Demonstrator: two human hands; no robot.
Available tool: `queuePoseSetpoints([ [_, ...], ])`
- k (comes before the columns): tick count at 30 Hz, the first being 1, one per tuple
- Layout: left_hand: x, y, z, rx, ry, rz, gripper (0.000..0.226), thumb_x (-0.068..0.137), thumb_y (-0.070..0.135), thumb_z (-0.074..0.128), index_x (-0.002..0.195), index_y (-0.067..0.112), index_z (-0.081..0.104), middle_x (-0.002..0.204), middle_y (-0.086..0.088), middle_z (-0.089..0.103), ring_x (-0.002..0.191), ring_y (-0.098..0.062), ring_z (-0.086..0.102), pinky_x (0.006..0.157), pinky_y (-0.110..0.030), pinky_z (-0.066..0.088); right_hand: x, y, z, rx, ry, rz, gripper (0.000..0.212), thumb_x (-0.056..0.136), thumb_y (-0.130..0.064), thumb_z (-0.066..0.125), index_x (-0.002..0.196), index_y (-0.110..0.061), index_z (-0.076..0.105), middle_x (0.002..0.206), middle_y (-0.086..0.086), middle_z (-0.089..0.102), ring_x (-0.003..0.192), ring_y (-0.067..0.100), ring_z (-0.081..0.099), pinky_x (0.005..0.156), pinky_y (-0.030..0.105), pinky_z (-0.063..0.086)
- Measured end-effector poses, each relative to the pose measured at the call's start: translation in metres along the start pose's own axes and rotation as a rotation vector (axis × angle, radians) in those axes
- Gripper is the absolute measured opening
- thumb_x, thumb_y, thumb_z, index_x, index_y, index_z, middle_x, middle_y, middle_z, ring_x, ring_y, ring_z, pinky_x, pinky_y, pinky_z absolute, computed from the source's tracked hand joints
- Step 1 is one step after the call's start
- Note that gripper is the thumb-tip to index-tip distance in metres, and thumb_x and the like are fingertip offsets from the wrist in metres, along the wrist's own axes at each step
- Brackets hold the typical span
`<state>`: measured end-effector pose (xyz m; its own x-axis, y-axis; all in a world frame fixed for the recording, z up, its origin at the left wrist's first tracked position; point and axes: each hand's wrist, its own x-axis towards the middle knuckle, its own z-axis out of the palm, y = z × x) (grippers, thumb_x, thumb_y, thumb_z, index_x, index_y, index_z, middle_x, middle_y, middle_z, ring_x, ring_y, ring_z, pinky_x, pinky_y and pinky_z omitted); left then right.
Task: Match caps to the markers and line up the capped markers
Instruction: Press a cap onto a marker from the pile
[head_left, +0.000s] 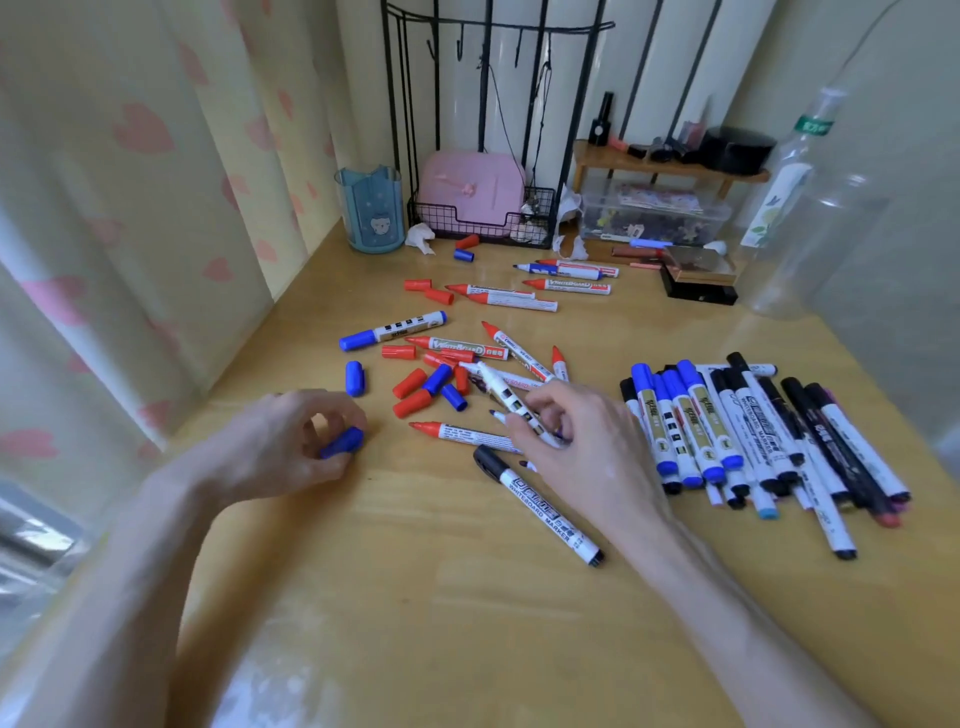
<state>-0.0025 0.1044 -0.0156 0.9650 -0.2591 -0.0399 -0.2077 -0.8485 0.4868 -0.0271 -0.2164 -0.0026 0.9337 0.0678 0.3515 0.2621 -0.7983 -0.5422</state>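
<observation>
Head-worn, forward-down, seemingly near desk (415, 597)

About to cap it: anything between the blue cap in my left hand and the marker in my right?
A red marker, uncapped, lies on the table between the blue cap in the left hand and the white marker in the right hand; lifted, the cap likely clears it.

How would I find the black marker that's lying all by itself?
Look at the wooden table and find the person's right hand in the middle. Just below it, nearer the person, lies the black marker, slanted, with its cap on. The other black markers sit bunched in the pile on the right, and the loose ones by the hand are red or blue.
</observation>
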Motion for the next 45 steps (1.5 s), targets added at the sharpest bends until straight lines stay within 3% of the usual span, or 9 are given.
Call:
queuePoseSetpoints([
  [5,0.021,0.021,0.017,-0.243,0.136,0.152,0.039,0.089,0.021,0.081,0.119,0.041,0.065,0.095,0.011,0.065,0.071,-0.011,0.064,0.066,-0.019,0.051,-0.002,0.024,-0.018,0.057,-0.012,-0.039,0.015,0.095,-0.038,0.070,0.099,-0.024,0.068,0.084,-0.012,0.061,0.084,0.011,0.057,0.076,0.036,0.051],
  [9,0.039,0.058,0.025,-0.452,0.183,0.199,0.016,0.088,0.035,0.076,0.098,0.023,0.072,0.091,0.012,0.072,0.075,-0.010,0.066,0.069,-0.022,0.053,-0.003,0.038,-0.026,0.082,-0.030,-0.051,0.022,0.102,-0.037,0.061,0.118,-0.023,0.064,0.104,-0.019,0.069,0.095,0.006,0.062,0.087,0.034,0.048],
  [13,0.052,0.084,0.044,-0.533,0.164,0.258,0.010,0.097,0.029,0.069,0.103,0.021,0.072,0.087,0.002,0.073,0.072,-0.014,0.067,0.069,-0.035,0.056,-0.002,0.049,-0.023,0.073,0.006,-0.088,0.020,0.105,-0.028,0.059,0.124,-0.025,0.061,0.107,-0.017,0.070,0.099,0.003,0.059,0.094,0.034,0.044],
  [19,0.055,0.094,0.061,-0.426,0.303,0.324,0.009,0.098,0.037,0.066,0.101,0.032,0.072,0.077,0.018,0.062,0.063,-0.006,0.045,0.060,-0.019,0.035,0.000,0.056,-0.018,0.021,0.063,-0.135,0.026,0.101,-0.010,0.062,0.125,-0.021,0.062,0.106,-0.009,0.064,0.102,0.012,0.055,0.086,0.024,0.040],
  [24,0.055,0.096,0.063,-0.398,0.303,0.375,0.003,0.098,0.041,0.070,0.100,0.039,0.069,0.079,0.016,0.060,0.066,-0.008,0.048,0.061,-0.016,0.035,0.000,0.055,-0.018,-0.014,0.088,-0.169,0.031,0.098,-0.002,0.063,0.124,-0.020,0.064,0.104,-0.006,0.061,0.101,0.017,0.053,0.085,0.023,0.039],
  [30,0.055,0.093,0.065,-0.268,0.340,0.411,0.026,0.098,0.042,0.065,0.112,0.023,0.074,0.091,0.027,0.064,0.077,0.002,0.056,0.069,-0.011,0.038,0.000,0.051,-0.020,-0.028,0.076,-0.226,0.030,0.098,-0.003,0.065,0.123,-0.019,0.066,0.103,-0.006,0.060,0.097,0.018,0.051,0.084,0.020,0.038],
  [34,0.056,0.093,0.063,-0.185,0.360,0.437,0.021,0.099,0.052,0.058,0.112,0.037,0.065,0.092,0.029,0.062,0.079,0.001,0.057,0.070,-0.011,0.041,0.001,0.050,-0.024,-0.064,0.085,-0.256,0.030,0.096,-0.005,0.066,0.123,-0.017,0.068,0.100,-0.006,0.059,0.096,0.016,0.050,0.082,0.016,0.036],
  [40,0.055,0.094,0.062,-0.180,0.359,0.442,0.022,0.099,0.053,0.057,0.112,0.037,0.066,0.092,0.021,0.063,0.079,-0.005,0.059,0.069,-0.012,0.041,0.001,0.051,-0.026,-0.074,0.086,-0.266,0.032,0.095,-0.001,0.067,0.123,-0.017,0.068,0.100,-0.006,0.058,0.096,0.014,0.048,0.084,0.013,0.035],
  [45,0.054,0.099,0.065,-0.162,0.350,0.449,0.031,0.100,0.052,0.058,0.114,0.027,0.071,0.091,0.024,0.061,0.080,0.000,0.058,0.070,-0.014,0.042,-0.001,0.048,-0.025,-0.062,0.075,-0.300,0.025,0.098,-0.011,0.067,0.122,-0.019,0.069,0.100,-0.006,0.059,0.094,0.017,0.051,0.080,0.027,0.042],
])
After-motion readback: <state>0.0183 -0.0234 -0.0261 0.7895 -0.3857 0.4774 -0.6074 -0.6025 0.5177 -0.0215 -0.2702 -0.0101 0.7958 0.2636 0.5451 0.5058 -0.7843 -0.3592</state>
